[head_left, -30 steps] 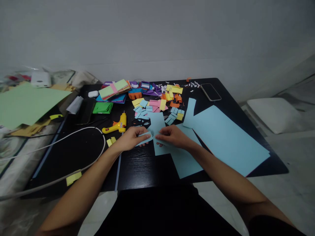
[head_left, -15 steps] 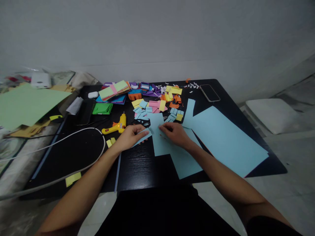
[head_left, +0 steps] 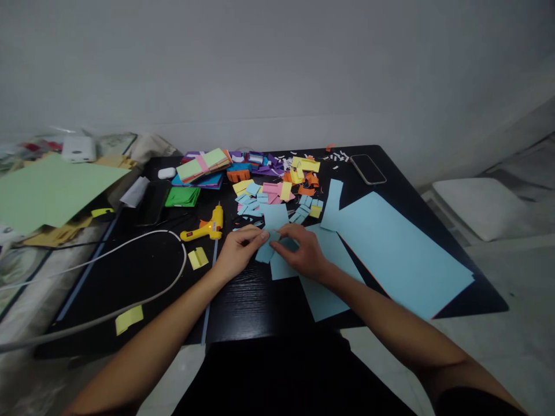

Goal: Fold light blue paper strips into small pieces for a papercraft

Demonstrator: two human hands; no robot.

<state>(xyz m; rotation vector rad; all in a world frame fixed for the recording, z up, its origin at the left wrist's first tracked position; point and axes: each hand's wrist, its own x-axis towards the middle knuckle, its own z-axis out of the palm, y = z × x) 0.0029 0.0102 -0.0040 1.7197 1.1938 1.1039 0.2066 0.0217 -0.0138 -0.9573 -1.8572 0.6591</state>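
Between my two hands is a small light-blue paper piece (head_left: 267, 248), held above the table. My left hand (head_left: 241, 245) pinches its left side between thumb and fingers. On its right side, the thumb and fingers of my right hand (head_left: 302, 247) are closed on the same piece. Beneath the hands lies a light-blue paper strip (head_left: 276, 215), overlapping a larger blue sheet (head_left: 328, 300). Scissors (head_left: 248, 221), partly hidden, lie just beyond my left hand. Small folded blue paper pieces (head_left: 248, 204) are heaped a little farther back.
A yellow glue gun (head_left: 208, 227) lies left of my hands, near a white cable (head_left: 184, 254). Large blue sheets (head_left: 399, 248) cover the right side, with a phone (head_left: 367, 169) behind. Coloured paper stacks (head_left: 203, 166) and scraps line the back of the black table (head_left: 243, 312).
My right hand has come off the lying strip and now grips the small blue paper too. My left hand has moved right, bringing the piece upright between both hands.
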